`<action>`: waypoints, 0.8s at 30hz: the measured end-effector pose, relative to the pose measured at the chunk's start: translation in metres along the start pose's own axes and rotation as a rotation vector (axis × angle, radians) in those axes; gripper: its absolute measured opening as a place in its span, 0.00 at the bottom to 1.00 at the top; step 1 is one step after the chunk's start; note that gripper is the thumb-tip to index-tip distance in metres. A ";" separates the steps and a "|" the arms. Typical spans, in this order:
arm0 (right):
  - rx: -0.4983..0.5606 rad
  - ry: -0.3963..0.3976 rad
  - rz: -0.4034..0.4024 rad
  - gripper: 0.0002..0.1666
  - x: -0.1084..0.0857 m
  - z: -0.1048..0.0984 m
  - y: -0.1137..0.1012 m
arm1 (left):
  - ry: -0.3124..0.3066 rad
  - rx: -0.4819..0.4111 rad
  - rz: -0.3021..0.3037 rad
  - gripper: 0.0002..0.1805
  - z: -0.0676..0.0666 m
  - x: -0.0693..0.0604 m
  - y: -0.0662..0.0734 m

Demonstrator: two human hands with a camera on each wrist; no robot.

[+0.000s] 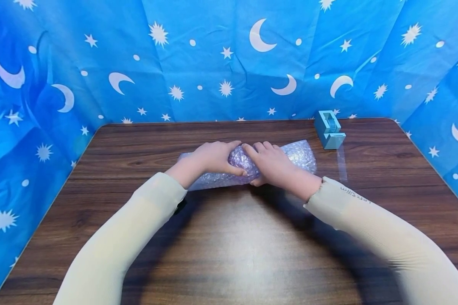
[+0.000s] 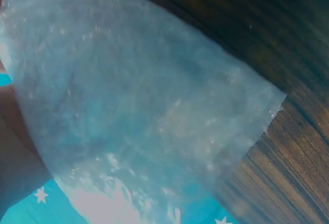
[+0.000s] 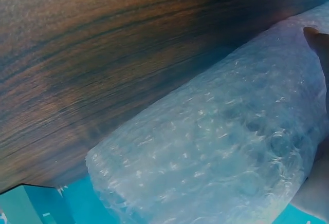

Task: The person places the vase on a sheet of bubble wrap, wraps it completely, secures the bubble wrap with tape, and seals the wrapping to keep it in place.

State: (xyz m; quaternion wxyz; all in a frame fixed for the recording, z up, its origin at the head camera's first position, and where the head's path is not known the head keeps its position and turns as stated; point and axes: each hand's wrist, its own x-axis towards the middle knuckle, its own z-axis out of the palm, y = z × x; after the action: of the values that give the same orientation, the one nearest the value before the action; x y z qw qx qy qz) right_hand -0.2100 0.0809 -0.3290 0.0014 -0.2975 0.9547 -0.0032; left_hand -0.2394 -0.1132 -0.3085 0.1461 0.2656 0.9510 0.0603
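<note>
- The bubble wrap (image 1: 241,158) lies right under my fingers, on the wooden table (image 1: 233,254), out in front of me.
- It is long from side to side. Its right end sits a bit farther from me than its left end.
- Both my hands are on its fat middle, so neither is nearer. The two ends stick out past my hands.
- My left hand (image 1: 219,158) bends over the top. Its thumb is on the side near me, its fingers on the far side.
- My right hand (image 1: 273,166) holds it too, thumb on the near side, fingers over the top. They look a little spread.
- A shiny bump of wrap shows between my hands. I can't tell what is inside.
- The tape dispenser (image 1: 329,130) is to the right, past the wrap, nearer my right hand. A strip of clear tape (image 1: 342,164) runs from it toward me.
</note>
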 end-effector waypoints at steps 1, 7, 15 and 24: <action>0.005 -0.004 0.001 0.61 0.000 -0.001 0.000 | 0.020 0.019 -0.003 0.55 0.000 -0.002 0.001; 0.026 -0.023 0.011 0.60 0.004 -0.003 0.002 | 0.108 0.077 -0.033 0.51 0.005 -0.013 0.010; 0.038 -0.019 0.007 0.60 0.006 -0.002 0.006 | 0.240 0.169 -0.011 0.46 0.011 -0.026 0.018; 0.104 -0.048 0.010 0.59 0.009 -0.004 0.010 | 0.317 0.153 0.031 0.46 0.019 -0.035 0.017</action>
State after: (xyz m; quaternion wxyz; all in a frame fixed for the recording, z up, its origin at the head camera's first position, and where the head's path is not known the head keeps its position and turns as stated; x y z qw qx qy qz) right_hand -0.2236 0.0842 -0.3249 0.0400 -0.2921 0.9545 -0.0455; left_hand -0.1969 -0.1161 -0.3143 -0.0272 0.2778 0.9597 0.0311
